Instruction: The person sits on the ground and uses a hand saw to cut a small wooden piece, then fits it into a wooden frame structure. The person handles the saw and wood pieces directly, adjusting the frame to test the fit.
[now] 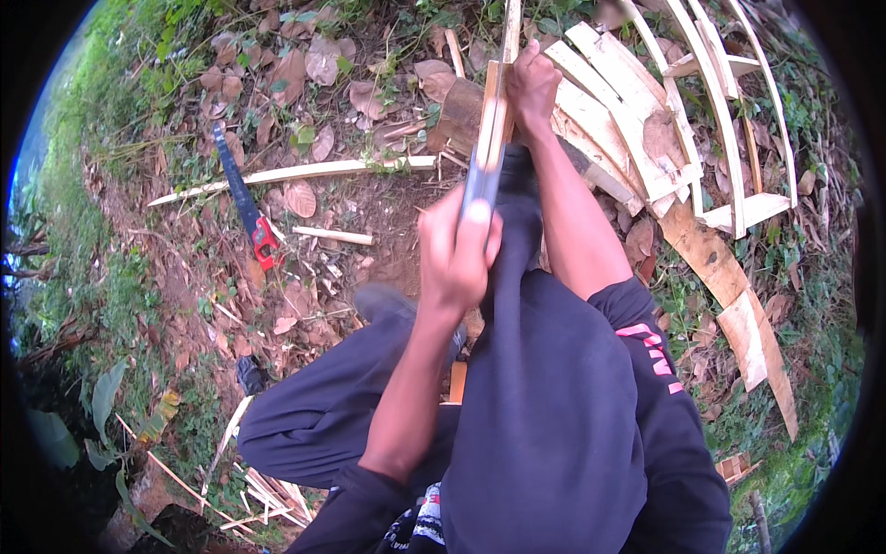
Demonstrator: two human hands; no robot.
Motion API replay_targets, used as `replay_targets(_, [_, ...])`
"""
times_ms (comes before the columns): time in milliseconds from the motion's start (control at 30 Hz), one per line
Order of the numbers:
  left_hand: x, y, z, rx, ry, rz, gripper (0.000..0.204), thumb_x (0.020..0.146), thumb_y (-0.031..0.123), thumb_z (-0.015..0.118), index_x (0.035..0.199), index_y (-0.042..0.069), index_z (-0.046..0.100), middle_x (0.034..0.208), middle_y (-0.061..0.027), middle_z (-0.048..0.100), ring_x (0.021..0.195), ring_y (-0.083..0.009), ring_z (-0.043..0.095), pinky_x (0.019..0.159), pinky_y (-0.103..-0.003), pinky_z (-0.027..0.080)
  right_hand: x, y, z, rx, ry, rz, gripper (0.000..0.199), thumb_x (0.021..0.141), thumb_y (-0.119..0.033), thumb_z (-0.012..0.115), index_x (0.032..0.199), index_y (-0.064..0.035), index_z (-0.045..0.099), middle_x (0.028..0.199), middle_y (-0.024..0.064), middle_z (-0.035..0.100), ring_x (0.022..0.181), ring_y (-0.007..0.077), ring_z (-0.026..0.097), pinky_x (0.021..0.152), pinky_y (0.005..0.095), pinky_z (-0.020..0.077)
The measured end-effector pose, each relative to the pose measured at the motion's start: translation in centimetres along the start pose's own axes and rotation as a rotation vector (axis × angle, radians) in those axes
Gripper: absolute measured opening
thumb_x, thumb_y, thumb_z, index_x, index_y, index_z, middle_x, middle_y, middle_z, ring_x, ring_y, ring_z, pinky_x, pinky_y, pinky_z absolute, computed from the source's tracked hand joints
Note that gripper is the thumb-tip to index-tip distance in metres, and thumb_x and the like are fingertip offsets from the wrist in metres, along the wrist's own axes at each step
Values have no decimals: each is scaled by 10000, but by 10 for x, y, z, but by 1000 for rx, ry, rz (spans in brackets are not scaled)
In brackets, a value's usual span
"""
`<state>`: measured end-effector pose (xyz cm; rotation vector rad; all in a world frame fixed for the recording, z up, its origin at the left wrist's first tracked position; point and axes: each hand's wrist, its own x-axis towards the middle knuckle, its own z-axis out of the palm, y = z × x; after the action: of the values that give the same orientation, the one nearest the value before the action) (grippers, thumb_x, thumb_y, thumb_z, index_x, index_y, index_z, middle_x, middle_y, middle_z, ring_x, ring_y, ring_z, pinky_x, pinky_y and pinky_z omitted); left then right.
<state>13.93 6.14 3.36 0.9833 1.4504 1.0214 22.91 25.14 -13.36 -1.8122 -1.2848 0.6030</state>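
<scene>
**Pale wood strip under the blade**

Pale split wood is what I work on in the head view. My right hand (pixel 532 85) is closed around the wooden strip (pixel 496 115), holding it upright on the log block (pixel 459 113). My left hand (pixel 459 251) grips a flat-bladed knife (pixel 480 180) laid along the strip. I judge it best to keep the blade running with the grain, fingers clear. A red-handled saw (pixel 245 201) lies well apart on the ground.
</scene>
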Motion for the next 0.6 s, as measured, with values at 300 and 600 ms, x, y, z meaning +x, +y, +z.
replay_targets(300, [3,-9,1,-90,31,16,359,903,321,456,713,20,506,517,-6,453,423,-76,409,412,-255,294,-2,-3,-2,12,55,-62,624,1015,-259,329,542,71,566,538,299,558,496,429,615,503,503,504])
replay_targets(600, [-65,-1,-7,27,51,35,410,899,312,444,979,-52,614,519,-26,477,416,-83,430,404,-251,312,1,-3,-12,45,35,8,638,1017,-279,322,564,83,587,542,299,562,509,434,615,536,521,500])
